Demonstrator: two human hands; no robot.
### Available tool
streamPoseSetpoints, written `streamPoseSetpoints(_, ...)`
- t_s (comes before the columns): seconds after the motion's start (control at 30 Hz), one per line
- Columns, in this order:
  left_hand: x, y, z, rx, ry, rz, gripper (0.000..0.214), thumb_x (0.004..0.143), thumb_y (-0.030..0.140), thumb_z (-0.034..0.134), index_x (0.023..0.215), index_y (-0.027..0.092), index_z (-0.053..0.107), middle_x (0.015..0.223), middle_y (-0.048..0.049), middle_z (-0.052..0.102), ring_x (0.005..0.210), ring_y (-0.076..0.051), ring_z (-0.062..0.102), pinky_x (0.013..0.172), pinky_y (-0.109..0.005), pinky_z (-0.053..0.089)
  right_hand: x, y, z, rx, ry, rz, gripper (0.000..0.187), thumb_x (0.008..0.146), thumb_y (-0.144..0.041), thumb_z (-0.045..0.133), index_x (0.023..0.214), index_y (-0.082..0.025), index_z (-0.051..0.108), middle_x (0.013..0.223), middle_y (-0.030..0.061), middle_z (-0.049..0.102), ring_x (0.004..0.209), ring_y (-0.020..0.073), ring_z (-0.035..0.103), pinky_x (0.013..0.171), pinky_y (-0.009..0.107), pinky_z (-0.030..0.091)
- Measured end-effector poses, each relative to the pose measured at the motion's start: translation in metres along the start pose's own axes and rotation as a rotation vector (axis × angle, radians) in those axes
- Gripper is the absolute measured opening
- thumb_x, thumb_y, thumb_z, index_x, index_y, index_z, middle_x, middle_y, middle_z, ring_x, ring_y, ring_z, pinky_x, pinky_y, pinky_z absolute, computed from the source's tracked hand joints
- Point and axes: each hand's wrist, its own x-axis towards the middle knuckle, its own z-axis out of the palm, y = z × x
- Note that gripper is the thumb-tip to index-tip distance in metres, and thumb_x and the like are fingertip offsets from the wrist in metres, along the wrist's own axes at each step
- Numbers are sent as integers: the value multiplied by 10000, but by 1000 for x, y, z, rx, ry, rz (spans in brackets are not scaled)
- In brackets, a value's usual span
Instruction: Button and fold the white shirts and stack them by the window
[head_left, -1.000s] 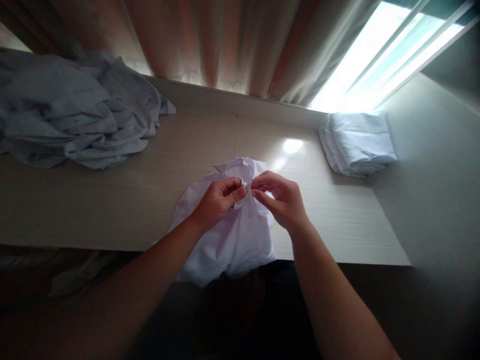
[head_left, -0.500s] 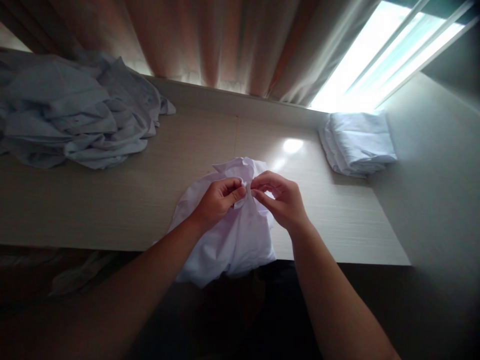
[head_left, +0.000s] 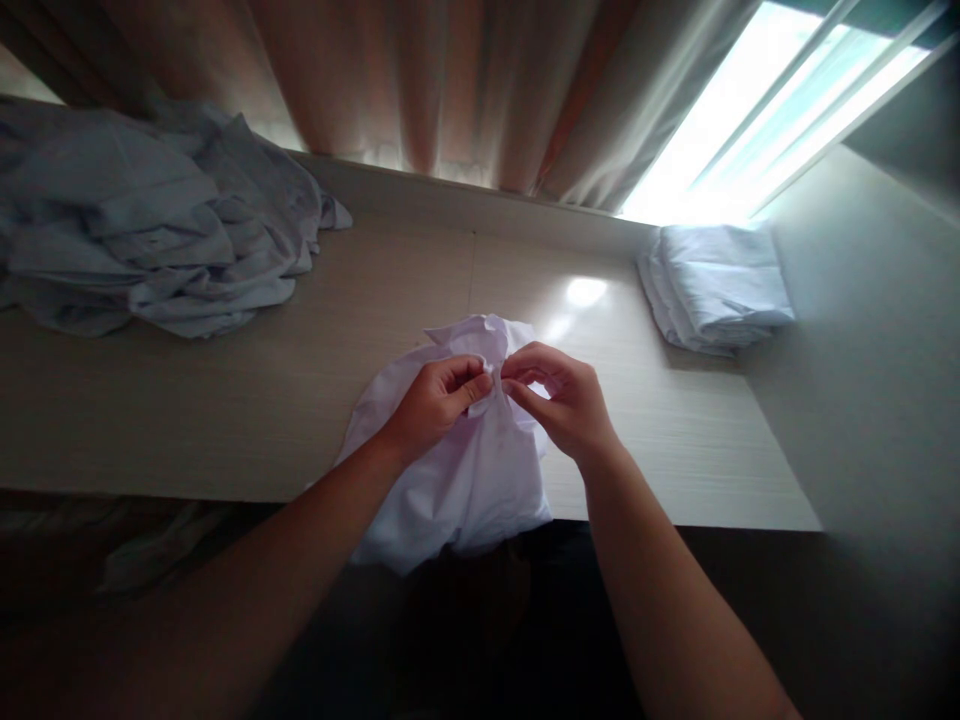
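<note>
A white shirt (head_left: pixel 450 480) lies bunched on the table in front of me, its lower part hanging over the front edge. My left hand (head_left: pixel 435 405) pinches a fold of it near the collar (head_left: pixel 480 328), thumb on top. Close beside, my right hand (head_left: pixel 559 395) has its thumb and forefinger pressed together on the cloth's edge. The two sets of fingertips almost meet. Whatever small part lies between them, such as a button, is too small to make out.
On the pale wooden table (head_left: pixel 360 270), a loose heap of white shirts (head_left: pixel 165 220) lies at the left. A neat stack of folded white shirts (head_left: pixel 720 285) sits at the back right, by the side wall (head_left: pixel 862 330). Curtains (head_left: pixel 420 90) hang behind, beside a bright window (head_left: pixel 735 130).
</note>
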Motion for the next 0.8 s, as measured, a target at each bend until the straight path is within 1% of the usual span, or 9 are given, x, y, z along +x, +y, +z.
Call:
streamPoseSetpoints(0.33, 0, -2, -1, -5, -1, -2, 338, 867, 448, 660, 724, 157, 566, 645, 34, 431, 589, -92, 377, 551, -234, 276, 0, 0, 0, 10, -6, -10, 74, 842, -209, 677, 912, -231, 694, 896, 5, 672, 814, 138, 635, 744, 314, 535)
streamPoseSetpoints(0.8, 1, 0, 0, 21, 4, -8, 327, 858, 418, 672, 709, 150, 557, 642, 37, 422, 588, -87, 375, 541, -226, 273, 1, 0, 0, -24, -18, -1, 64, 838, -215, 669, 900, -225, 682, 901, 9, 674, 821, 142, 638, 748, 316, 537)
